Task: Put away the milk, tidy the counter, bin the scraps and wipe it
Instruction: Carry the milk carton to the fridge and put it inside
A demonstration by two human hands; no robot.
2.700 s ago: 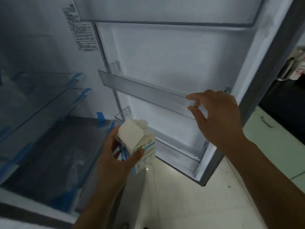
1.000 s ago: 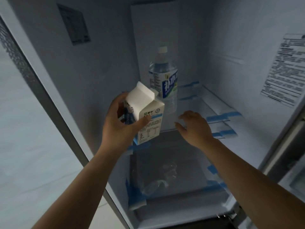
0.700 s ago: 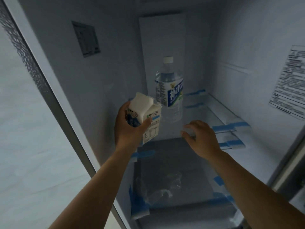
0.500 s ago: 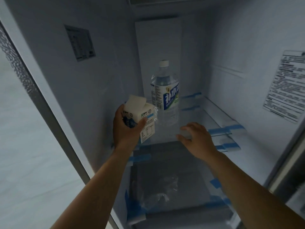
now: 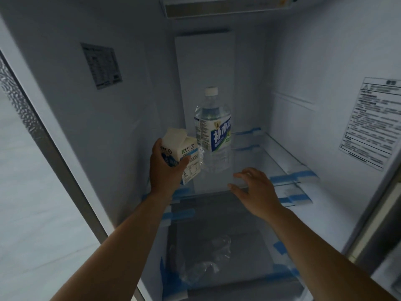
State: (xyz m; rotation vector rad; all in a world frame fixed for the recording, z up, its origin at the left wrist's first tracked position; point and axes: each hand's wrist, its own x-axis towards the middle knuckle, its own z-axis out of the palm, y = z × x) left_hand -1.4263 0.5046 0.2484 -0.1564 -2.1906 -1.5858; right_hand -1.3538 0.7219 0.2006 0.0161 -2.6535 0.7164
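Note:
I am looking into an open fridge. My left hand [image 5: 166, 169] grips a small white and blue milk carton [image 5: 184, 151], held upright at the left end of a glass shelf [image 5: 256, 157], its base hidden behind my fingers. The carton is right beside a large clear water bottle [image 5: 213, 131] with a white cap and blue label, which stands on that shelf. My right hand [image 5: 255, 187] hovers over the shelf's front edge, fingers spread, holding nothing.
A second glass shelf [image 5: 288, 199] lies just below, both taped with blue tape [image 5: 290, 175]. A dark drawer cover [image 5: 221, 242] with crumpled clear plastic [image 5: 208, 261] sits beneath. The fridge's left wall [image 5: 121, 118] is close beside the carton. Printed labels hang on both side walls.
Earlier I stood at the fridge door with the carton low. Since then my left hand has carried it deeper into the fridge, close to the water bottle. My right hand stays by the shelf edge.

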